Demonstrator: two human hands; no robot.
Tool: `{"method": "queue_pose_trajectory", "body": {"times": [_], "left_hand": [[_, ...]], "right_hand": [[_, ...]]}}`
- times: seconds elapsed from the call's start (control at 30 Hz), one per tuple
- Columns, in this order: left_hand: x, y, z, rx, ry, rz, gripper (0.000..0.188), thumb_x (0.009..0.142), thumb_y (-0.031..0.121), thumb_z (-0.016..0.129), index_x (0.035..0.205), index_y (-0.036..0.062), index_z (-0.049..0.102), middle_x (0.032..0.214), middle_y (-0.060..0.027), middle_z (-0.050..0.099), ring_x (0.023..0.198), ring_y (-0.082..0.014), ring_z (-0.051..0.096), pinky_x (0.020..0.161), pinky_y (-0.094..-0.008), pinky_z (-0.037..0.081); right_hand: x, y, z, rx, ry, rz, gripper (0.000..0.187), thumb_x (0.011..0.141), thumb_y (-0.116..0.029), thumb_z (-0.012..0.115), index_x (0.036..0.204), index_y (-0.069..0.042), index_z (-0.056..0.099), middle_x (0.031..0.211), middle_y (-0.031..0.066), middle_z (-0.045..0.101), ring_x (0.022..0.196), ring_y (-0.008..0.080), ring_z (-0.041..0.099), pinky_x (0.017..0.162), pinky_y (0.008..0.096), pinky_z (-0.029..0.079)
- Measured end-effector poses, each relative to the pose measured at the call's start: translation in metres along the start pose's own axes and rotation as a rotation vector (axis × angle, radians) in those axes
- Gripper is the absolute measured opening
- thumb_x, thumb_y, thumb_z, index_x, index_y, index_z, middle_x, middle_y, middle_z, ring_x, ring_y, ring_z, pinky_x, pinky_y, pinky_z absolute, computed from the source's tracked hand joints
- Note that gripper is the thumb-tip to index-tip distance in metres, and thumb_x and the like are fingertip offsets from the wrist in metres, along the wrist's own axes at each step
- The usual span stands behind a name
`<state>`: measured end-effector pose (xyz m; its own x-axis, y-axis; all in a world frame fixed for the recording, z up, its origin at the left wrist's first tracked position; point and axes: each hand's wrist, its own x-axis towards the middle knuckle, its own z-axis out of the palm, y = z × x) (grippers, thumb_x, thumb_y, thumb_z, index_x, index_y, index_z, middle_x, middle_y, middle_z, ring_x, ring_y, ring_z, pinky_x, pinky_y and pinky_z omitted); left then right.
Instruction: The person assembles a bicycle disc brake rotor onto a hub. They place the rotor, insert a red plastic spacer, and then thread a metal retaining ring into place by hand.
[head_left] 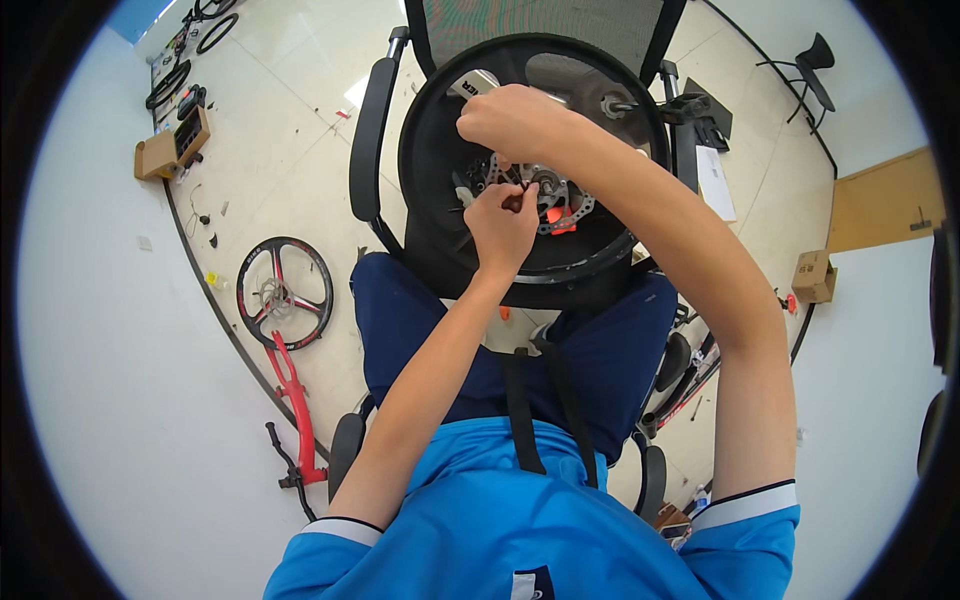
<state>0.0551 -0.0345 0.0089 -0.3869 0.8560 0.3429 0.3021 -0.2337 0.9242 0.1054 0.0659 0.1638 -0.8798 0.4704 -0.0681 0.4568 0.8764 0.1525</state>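
A black bicycle wheel (410, 150) lies flat on the seat of an office chair before me. At its middle is a silver brake disc (583, 208), partly covered by my hands. My left hand (500, 225) is closed in a pinch at the near left side of the disc, fingertips over its hub area. Above it, my right hand (512, 122) is curled into a fist over the wheel's far part. Something thin and dark seems to run between the hands, too small to make out. An orange piece (562, 220) shows beneath the disc.
Chair armrests (372, 140) flank the wheel. On the floor to the left lie a spoked wheel (327, 290), a red bicycle frame (292, 400) and a handlebar (290, 470). Cardboard boxes stand left (157, 157) and right (814, 277). A black chair (812, 70) stands far right.
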Motion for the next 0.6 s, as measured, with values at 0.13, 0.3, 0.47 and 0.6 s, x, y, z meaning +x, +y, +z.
{"method": "queue_pose_trajectory", "body": {"times": [0.13,0.3,0.47,0.6], "left_hand": [[0.000,-0.001,-0.004,-0.106,-0.070,-0.143,0.017,0.087,0.010,0.077,0.085,-0.0068,0.074,0.068,-0.0085,0.071,0.059,-0.0089,0.067,0.056,-0.0227,0.052],[0.006,0.003,-0.008,-0.090,-0.136,-0.217,0.019,0.089,0.010,0.076,0.092,-0.0082,0.075,0.071,-0.0108,0.073,0.064,-0.0127,0.072,0.061,-0.0242,0.057],[0.008,0.004,-0.013,-0.051,-0.125,-0.178,0.020,0.088,0.012,0.077,0.096,-0.0064,0.076,0.074,-0.0135,0.074,0.065,-0.0137,0.073,0.064,-0.0233,0.056],[0.007,0.009,-0.015,0.001,-0.140,-0.051,0.020,0.085,0.013,0.078,0.097,-0.0032,0.076,0.078,-0.0162,0.075,0.065,-0.0168,0.073,0.066,-0.0283,0.058]], "right_hand": [[0.007,0.005,0.001,0.039,-0.092,0.009,0.028,0.057,-0.007,0.088,0.074,0.002,0.067,0.085,0.0122,0.070,0.081,0.0336,0.071,0.067,0.0411,0.059],[0.001,0.017,-0.002,0.173,-0.192,0.097,0.023,0.060,-0.004,0.086,0.076,0.001,0.070,0.083,0.0147,0.071,0.082,0.0340,0.072,0.067,0.0421,0.058],[-0.006,0.015,0.012,0.303,-0.061,0.135,0.014,0.066,-0.003,0.082,0.075,0.000,0.072,0.077,0.0151,0.071,0.077,0.0323,0.071,0.066,0.0402,0.057],[-0.004,0.022,0.006,0.384,-0.098,0.168,0.013,0.069,-0.005,0.082,0.078,-0.001,0.073,0.080,0.0153,0.072,0.078,0.0317,0.072,0.067,0.0397,0.057]]}}
